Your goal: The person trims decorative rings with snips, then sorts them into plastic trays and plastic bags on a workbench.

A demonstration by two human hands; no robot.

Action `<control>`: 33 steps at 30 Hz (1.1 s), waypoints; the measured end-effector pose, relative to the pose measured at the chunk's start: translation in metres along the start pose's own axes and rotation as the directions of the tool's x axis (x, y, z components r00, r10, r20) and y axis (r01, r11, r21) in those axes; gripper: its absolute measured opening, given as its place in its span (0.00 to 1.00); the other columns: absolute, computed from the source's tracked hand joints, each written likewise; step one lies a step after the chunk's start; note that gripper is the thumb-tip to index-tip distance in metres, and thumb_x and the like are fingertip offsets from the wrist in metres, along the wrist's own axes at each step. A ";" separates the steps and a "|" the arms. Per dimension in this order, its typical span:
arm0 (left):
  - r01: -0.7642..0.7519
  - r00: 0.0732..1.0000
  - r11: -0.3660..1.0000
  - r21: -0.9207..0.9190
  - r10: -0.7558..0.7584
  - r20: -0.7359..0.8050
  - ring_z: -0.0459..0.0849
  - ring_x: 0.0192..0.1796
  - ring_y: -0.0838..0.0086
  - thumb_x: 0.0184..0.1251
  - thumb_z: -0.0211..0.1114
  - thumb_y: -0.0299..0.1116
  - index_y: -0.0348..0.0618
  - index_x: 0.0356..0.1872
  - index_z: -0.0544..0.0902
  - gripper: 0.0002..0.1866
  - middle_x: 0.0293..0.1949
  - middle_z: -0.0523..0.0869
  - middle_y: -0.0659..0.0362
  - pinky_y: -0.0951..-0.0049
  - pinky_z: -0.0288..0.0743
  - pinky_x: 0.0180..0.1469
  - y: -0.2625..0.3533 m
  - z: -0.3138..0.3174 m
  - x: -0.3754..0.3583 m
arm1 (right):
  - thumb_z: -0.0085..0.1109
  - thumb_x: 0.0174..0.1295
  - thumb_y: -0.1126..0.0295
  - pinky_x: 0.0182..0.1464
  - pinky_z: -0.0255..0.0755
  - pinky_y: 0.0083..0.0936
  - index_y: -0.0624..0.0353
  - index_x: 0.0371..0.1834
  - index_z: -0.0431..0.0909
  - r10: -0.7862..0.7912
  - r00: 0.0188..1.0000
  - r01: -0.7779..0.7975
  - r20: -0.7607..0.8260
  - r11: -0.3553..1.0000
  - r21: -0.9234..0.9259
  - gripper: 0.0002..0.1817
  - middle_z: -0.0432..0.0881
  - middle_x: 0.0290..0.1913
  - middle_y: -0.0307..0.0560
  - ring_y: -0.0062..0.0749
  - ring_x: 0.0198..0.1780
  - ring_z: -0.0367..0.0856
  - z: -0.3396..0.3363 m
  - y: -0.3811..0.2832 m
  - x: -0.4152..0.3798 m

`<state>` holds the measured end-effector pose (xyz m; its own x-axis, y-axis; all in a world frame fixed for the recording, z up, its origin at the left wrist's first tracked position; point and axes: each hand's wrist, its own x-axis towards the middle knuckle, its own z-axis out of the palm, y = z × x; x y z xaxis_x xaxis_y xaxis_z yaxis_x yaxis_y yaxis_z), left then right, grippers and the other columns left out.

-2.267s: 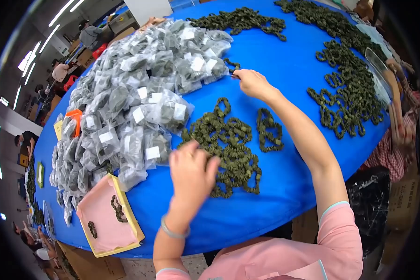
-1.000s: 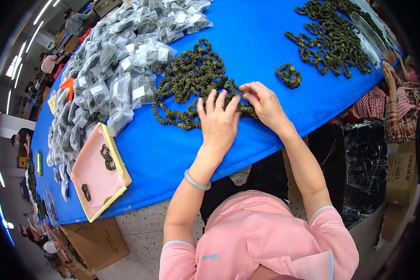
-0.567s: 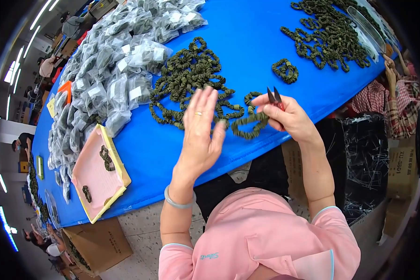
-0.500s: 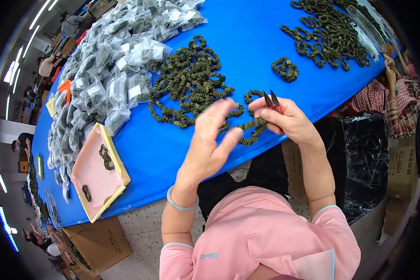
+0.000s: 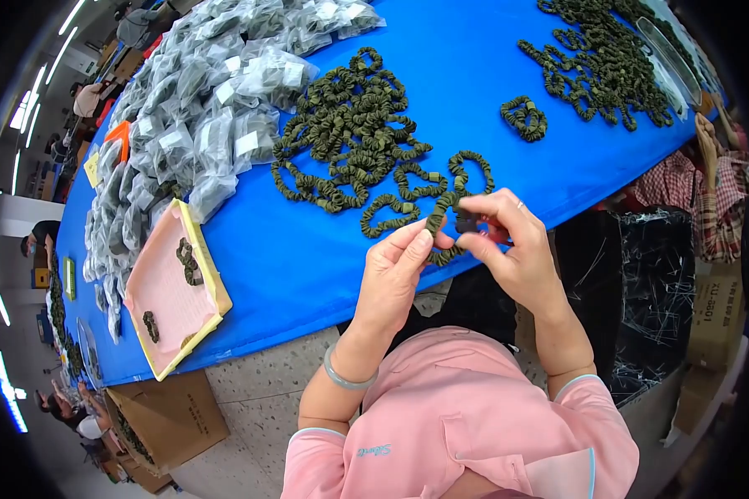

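My left hand (image 5: 391,279) is closed, thumb and fingertips pinching a dark green scrunchie (image 5: 443,218) just over the table's near edge. Close beside it, my right hand (image 5: 516,254) curls around a pair of thread snips (image 5: 468,222); their red handle is mostly hidden by the fingers, and the dark blades point toward the scrunchie. Just beyond my hands, a few loose scrunchies (image 5: 389,214) lie on the blue table. Farther out is a tangled heap of the same dark green scrunchies (image 5: 349,125).
Clear bags (image 5: 212,137) of packed goods pile up at the left. A pink-lined tray (image 5: 175,308) with yellow edges holds several scrunchies. Another scrunchie heap (image 5: 603,62) lies at far right, near a person's checked sleeve (image 5: 716,208). A cardboard box (image 5: 175,416) stands below the tray.
My left hand has moved down and right and now pinches the scrunchie. My right hand has turned inward, bringing the snips' blades from pointing up to beside the scrunchie. The view has shifted slightly.
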<state>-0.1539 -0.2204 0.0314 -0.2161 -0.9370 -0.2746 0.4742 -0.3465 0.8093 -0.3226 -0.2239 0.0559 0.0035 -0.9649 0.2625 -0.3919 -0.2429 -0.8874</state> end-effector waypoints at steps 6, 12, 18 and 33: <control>-0.063 0.998 0.998 0.013 0.062 0.033 0.81 0.43 0.77 0.67 0.61 0.25 0.33 0.52 0.80 0.14 0.41 0.85 0.55 0.83 0.76 0.48 -0.007 0.003 -0.004 | 0.71 0.45 0.76 0.34 0.72 0.20 0.58 0.41 0.85 -0.142 0.990 0.142 0.017 0.988 -0.055 0.16 0.81 0.37 0.43 0.27 0.32 0.76 0.003 0.006 -0.006; -0.127 0.990 0.986 0.108 0.119 0.077 0.80 0.43 0.78 0.68 0.60 0.24 0.33 0.52 0.80 0.13 0.42 0.83 0.57 0.83 0.76 0.49 -0.005 0.005 -0.006 | 0.73 0.42 0.77 0.33 0.73 0.20 0.57 0.39 0.86 -0.253 0.967 0.244 -0.040 0.957 -0.154 0.17 0.81 0.36 0.40 0.27 0.32 0.75 0.004 0.009 -0.006; -0.150 0.986 0.981 0.119 0.141 0.085 0.78 0.41 0.79 0.68 0.59 0.23 0.32 0.52 0.80 0.13 0.41 0.81 0.58 0.85 0.75 0.47 -0.003 0.009 -0.006 | 0.72 0.42 0.77 0.33 0.72 0.20 0.57 0.39 0.86 -0.285 0.958 0.273 -0.037 0.941 -0.198 0.16 0.81 0.36 0.40 0.26 0.32 0.75 0.002 0.008 -0.006; -0.240 0.970 0.951 0.194 0.227 0.087 0.75 0.35 0.82 0.66 0.61 0.21 0.34 0.50 0.81 0.13 0.38 0.80 0.59 0.87 0.70 0.37 -0.008 0.010 -0.004 | 0.72 0.42 0.77 0.31 0.71 0.19 0.56 0.38 0.86 -0.355 0.933 0.332 -0.059 0.911 -0.246 0.17 0.81 0.35 0.38 0.25 0.30 0.74 0.001 0.012 -0.006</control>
<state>-0.1654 -0.2135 0.0313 -0.1759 -0.9837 -0.0375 0.3376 -0.0961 0.9364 -0.3263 -0.2208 0.0435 0.0885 -0.8079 0.5826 -0.5820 -0.5166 -0.6280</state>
